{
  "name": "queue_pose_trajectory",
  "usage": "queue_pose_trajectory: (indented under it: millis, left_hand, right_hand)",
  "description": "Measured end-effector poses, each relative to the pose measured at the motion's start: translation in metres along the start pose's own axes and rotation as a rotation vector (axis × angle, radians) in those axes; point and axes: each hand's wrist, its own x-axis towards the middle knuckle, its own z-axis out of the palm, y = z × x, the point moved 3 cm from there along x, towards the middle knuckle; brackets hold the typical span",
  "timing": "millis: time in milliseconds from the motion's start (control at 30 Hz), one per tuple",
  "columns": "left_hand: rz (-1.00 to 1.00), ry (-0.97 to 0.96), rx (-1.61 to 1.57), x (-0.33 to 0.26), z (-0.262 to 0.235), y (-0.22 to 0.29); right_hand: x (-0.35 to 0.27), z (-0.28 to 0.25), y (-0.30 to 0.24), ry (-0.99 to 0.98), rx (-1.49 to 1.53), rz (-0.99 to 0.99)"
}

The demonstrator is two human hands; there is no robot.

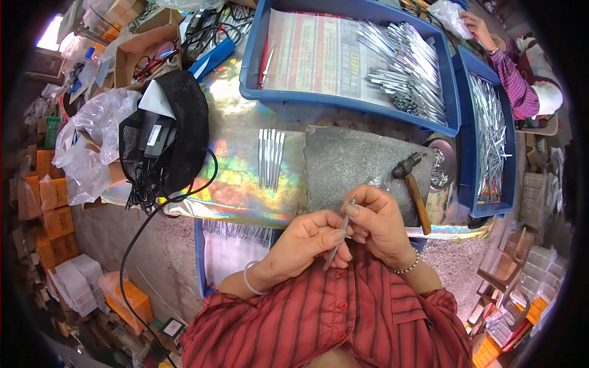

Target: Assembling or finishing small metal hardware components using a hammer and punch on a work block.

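In front of my chest, both hands are closed on one thin metal rod [334, 253], which slants down toward my shirt. My left hand [307, 242] pinches it along its lower part. Near its upper end, the thumb and fingers of my right hand [377, 224] grip it. Just beyond my hands lies a rough grey mat [343, 162]. A hammer with a wooden handle [418, 205] rests on the mat's right side. To the left of the mat, several similar slim silver rods [270, 159] lie side by side on the shiny table covering.
A blue tray [350, 103] at the back holds piled metal rods; another blue tray [486, 129] stands right. A round dish [451, 162] holds small metal parts. A black mesh bag [184, 132] with cables sits left. A co-worker's hand [478, 29] holds clear plastic at far right.
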Motion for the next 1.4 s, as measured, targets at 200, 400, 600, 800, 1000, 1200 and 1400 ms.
queue_pose_trajectory:
  millis: [200,400,600,800,1000,1200,1400]
  left_hand:
    - [0.081,0.029,0.106,-0.003,-0.005,0.0]
    - [0.134,0.006,0.077,-0.005,-0.003,0.003]
    - [0.361,0.056,-0.048,-0.015,-0.013,0.01]
    - [0.611,-0.066,-0.088,-0.029,-0.019,0.027]
    - [0.834,0.172,0.295,-0.048,-0.027,0.057]
    - [0.834,0.745,1.243,-0.044,-0.051,0.105]
    - [0.698,0.904,1.597,-0.002,-0.083,0.108]
  right_hand:
    - [-0.002,0.005,-0.005,-0.008,-0.087,-0.075]
    - [0.0,0.005,-0.004,-0.004,-0.026,-0.039]
    - [0.006,0.01,-0.002,-0.019,0.091,-0.001]
    - [0.001,0.018,0.0,-0.038,-0.071,-0.024]
    - [-0.022,-0.011,-0.028,0.246,-0.449,-0.313]
    - [-0.052,-0.071,-0.056,0.6,-0.89,-0.617]
    - [-0.051,-0.077,-0.045,0.578,-1.432,-0.467]
